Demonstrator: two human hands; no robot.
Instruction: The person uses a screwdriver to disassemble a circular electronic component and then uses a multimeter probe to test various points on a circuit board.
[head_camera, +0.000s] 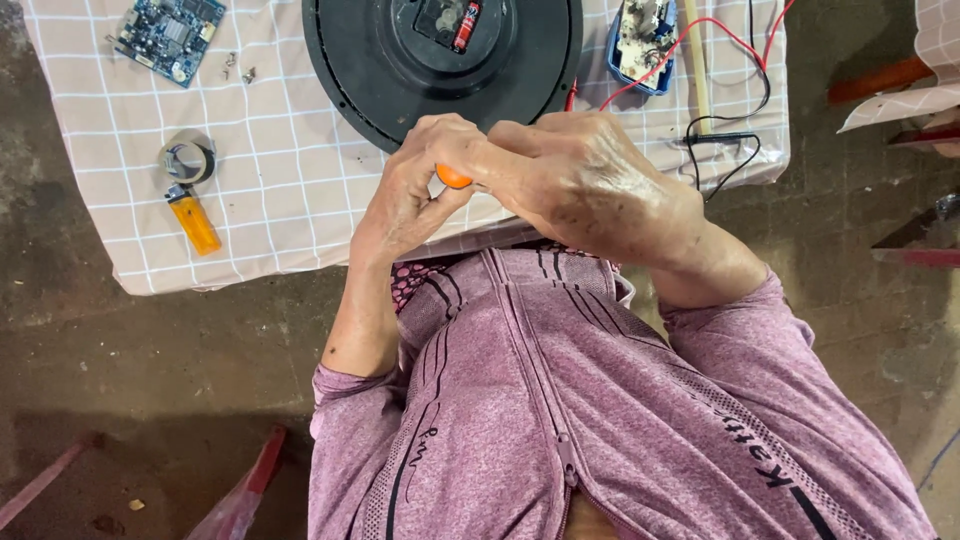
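Holding a small orange object (453, 177) between them, the left hand (415, 190) and right hand (590, 180) are pressed together just above the near edge of the checked cloth (290, 180), fingers closed around it so that only an orange tip shows and its kind cannot be told. Beyond the hands the round black clock back (380, 70) lies face down with its mechanism exposed and a red battery (467, 25) seated, while loose screws (236, 68), a blue circuit board (168, 32), a tape roll (187, 158) and an orange lighter (194, 222) lie untouched; the work looks mid-way, nothing reassembled.
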